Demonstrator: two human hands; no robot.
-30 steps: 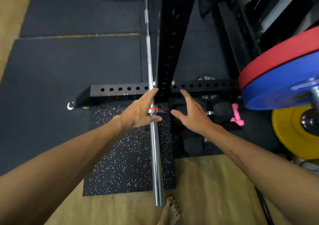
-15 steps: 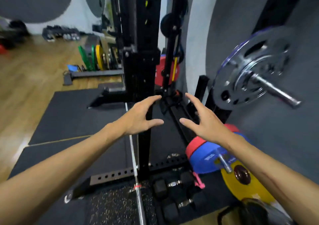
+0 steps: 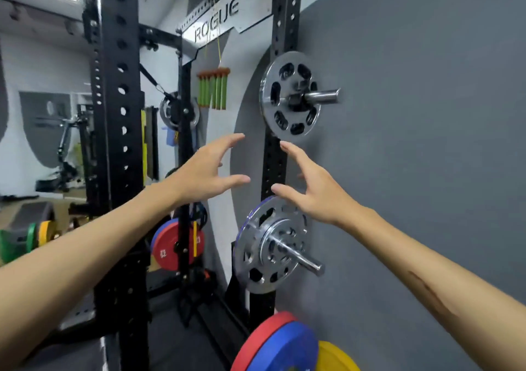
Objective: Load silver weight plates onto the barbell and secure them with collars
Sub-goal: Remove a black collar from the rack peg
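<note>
Two stacks of silver weight plates hang on storage pegs of a black rack upright by the grey wall. The upper silver plate (image 3: 290,97) sits at head height. The lower silver plates (image 3: 266,252) sit on a chrome peg (image 3: 301,259) below. My left hand (image 3: 207,171) and my right hand (image 3: 310,185) are raised between the two stacks, both open with fingers spread, holding nothing. My right thumb is just above the lower stack's top edge. The barbell is out of view.
A black rack post (image 3: 118,143) stands close on the left. Red, blue and yellow bumper plates (image 3: 281,348) sit on a low peg at the bottom. Another red plate (image 3: 170,248) hangs further back. Green-handled items (image 3: 213,88) hang from the rack. Grey wall (image 3: 427,143) on the right.
My view has swung up from the barbell on the floor to the plate storage on the rack. Both open hands rose from the barbell sleeve to between the silver plate stacks.
</note>
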